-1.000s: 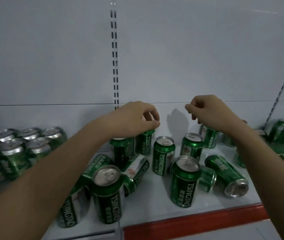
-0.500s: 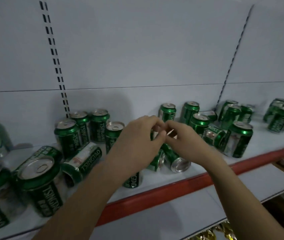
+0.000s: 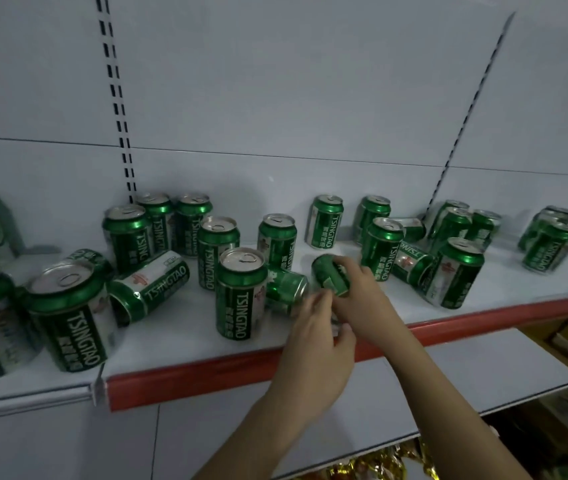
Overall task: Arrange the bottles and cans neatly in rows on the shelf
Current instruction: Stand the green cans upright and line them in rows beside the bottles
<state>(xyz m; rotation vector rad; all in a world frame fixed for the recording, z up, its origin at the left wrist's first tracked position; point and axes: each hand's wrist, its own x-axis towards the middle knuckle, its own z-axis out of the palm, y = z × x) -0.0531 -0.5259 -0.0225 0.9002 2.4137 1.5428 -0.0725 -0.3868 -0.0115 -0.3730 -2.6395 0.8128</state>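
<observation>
Several green Tsingtao cans stand and lie scattered on a white shelf [image 3: 178,344] with a red front edge. My right hand [image 3: 362,299] grips a tipped green can [image 3: 327,271] at mid shelf, fingers curled over its side. Just left of it lies another can [image 3: 284,289]. My left hand [image 3: 317,341] reaches to that can's near end with blurred, extended fingers and the thumb spread apart. An upright can [image 3: 241,292] stands directly left of both hands. One more can lies on its side [image 3: 151,289] further left.
Upright cans cluster at the back left [image 3: 158,223], the far left front [image 3: 68,313] and the right [image 3: 455,271]; a small group [image 3: 549,244] stands at far right. A lower white shelf [image 3: 448,386] juts out below, with gold-wrapped goods [image 3: 379,465] beneath.
My view swung right along the shelf. Both hands dropped from above the cans to the lying cans at mid shelf, and my right hand took hold of one.
</observation>
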